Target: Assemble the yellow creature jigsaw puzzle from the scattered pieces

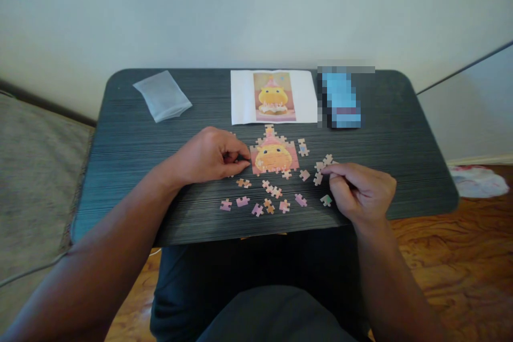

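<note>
A partly joined jigsaw puzzle (274, 155) with a yellow character in a pink hat lies mid-table. At its left edge is my left hand (214, 155), thumb and forefinger drawn close together; whatever is between them is hidden. Right of the puzzle, the closed fingers of my right hand (363, 189) reach a jigsaw puzzle piece (318, 178) in a small cluster, forefinger tip on it. A piece with a blue mark (303, 148) sits by the puzzle's right edge. Several loose pieces, among them a pink one (242, 201) and an orange-brown one (269, 207), are spread in front.
Behind the puzzle lies a white sheet (243, 97) printed with the reference picture (274, 97). A clear plastic bag (163, 96) is at the back left, and a pixelated blue object (341, 97) at the back right. The dark table (417, 133) stands against a pale wall.
</note>
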Demonstrator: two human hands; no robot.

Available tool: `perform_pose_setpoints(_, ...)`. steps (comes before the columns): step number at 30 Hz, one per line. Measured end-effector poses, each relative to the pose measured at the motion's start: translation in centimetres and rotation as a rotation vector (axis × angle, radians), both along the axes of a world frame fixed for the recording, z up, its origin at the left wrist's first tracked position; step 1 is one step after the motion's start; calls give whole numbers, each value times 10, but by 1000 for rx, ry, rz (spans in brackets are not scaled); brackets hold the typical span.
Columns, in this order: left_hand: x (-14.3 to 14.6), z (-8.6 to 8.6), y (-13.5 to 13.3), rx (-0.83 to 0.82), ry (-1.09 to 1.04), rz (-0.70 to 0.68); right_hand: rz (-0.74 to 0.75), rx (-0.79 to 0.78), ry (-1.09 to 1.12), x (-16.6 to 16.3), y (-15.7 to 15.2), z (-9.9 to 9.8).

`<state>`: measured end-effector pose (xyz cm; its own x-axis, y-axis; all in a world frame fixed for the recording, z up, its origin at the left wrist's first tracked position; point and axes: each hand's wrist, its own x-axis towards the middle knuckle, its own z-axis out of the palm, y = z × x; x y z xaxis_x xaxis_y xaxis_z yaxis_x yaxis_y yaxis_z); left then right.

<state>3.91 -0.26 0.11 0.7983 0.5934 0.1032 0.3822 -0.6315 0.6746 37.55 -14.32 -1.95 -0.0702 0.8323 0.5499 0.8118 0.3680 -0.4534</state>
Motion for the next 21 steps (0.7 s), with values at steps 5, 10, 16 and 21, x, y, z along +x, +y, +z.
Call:
perform_pose_setpoints(5, -1, -3, -1, 25, 7, -26, 49, 0, 8, -4, 5, 6)
perform_pose_setpoints(10, -1, -5, -2, 28, 3, -39, 55, -29, 5, -7, 5, 11)
perform_pose_setpoints(16, 0, -7, -2, -8, 2, -49, 57, -16, -9, -6, 5, 9)
perform_pose_setpoints(21, 0, -6, -3, 7, -25, -67, 79, -14, -39, -5, 4, 6)
